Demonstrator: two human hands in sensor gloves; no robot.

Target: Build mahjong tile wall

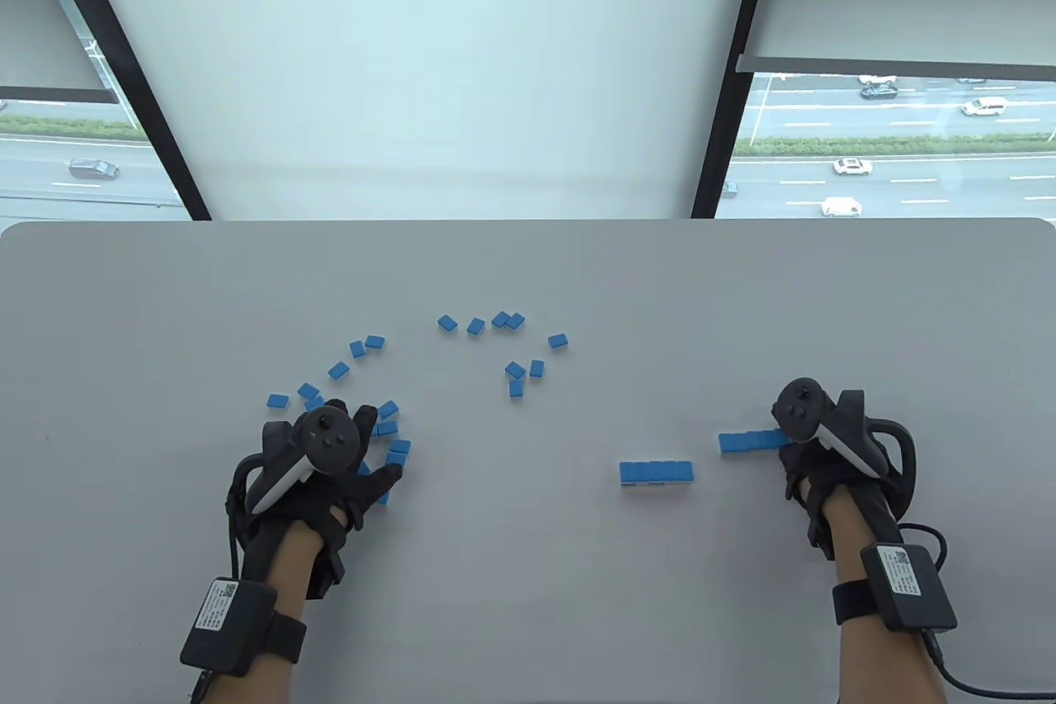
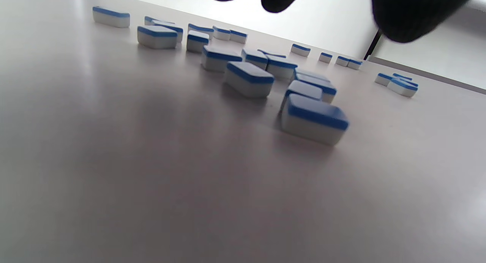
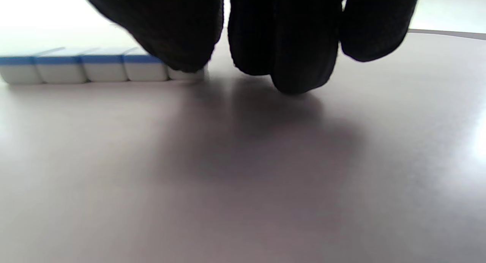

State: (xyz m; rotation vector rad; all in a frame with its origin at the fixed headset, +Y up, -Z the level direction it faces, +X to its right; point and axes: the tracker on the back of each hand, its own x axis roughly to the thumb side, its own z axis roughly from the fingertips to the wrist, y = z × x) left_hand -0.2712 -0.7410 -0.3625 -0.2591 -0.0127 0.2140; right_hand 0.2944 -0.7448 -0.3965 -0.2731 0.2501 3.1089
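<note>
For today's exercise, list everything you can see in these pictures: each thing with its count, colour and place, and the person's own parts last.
Table: one, pale grey, fills the lower half of the table view.
Loose tiles: about twenty, blue-backed with white bodies, scattered left and centre, some hidden under the left hand.
Short row: one, about four blue tiles side by side, right of centre.
Second row: one, about five blue tiles, its right end under the right hand.
Windows: two, either side of a white blind, showing a road with cars.
Left hand: black glove, spread over loose tiles.
Right hand: black glove, fingertips at the second row's end.
</note>
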